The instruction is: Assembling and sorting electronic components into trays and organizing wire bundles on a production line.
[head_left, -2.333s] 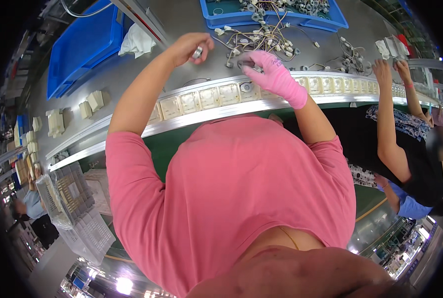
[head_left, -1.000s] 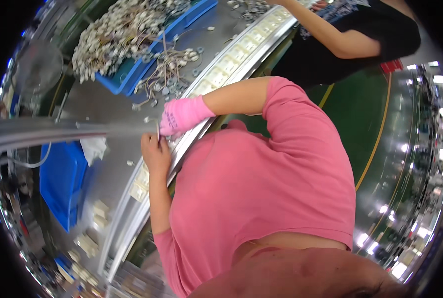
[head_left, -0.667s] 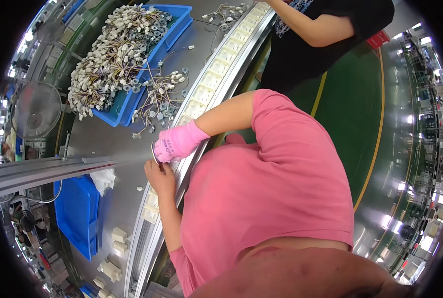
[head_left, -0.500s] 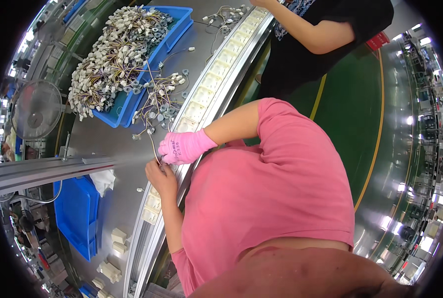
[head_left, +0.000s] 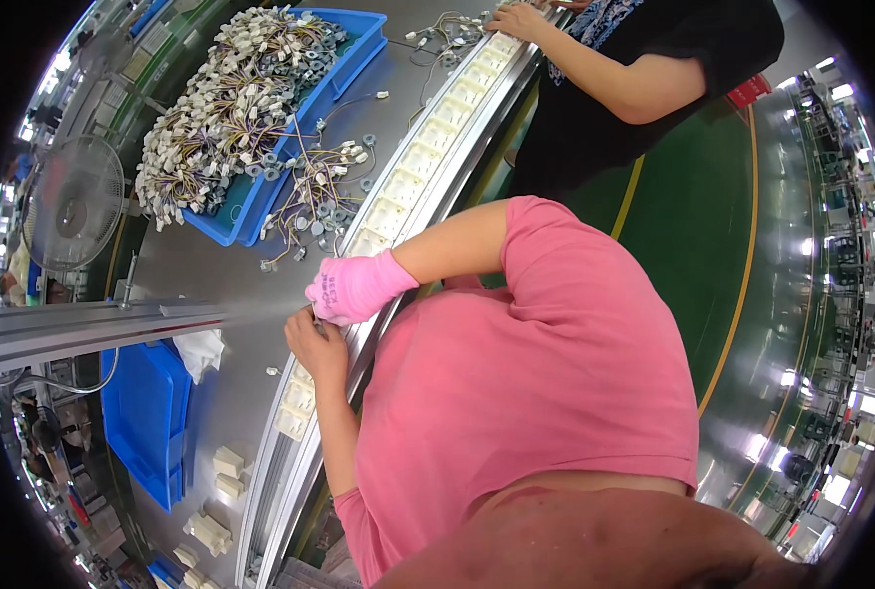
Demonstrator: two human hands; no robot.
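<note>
My left hand (head_left: 315, 346) is bare, its fingers bent and closed at the edge of a row of cream-white trays (head_left: 388, 218). Against it rests my right hand (head_left: 347, 290), in a pink glove with the fingers drawn together. The two hands meet at the fingertips, and whatever is pinched there is too small and covered to name. Just beyond the right hand lies a loose heap of wired connectors (head_left: 321, 187) with grey round parts. One small white connector (head_left: 273, 371) sits beside the left hand.
A blue bin (head_left: 367, 61) is heaped with wired white connectors (head_left: 231, 108). Nearer stand a blue tray (head_left: 113, 422), a white cloth (head_left: 200, 353) and cream blocks (head_left: 210, 533). A metal beam (head_left: 94, 334) juts over the table. A co-worker's hand (head_left: 521, 22) touches the row's far end.
My gloved right hand has shifted slightly left, closer over the left one. The wire that rose from between my hands no longer shows. The co-worker's hand has come down into view.
</note>
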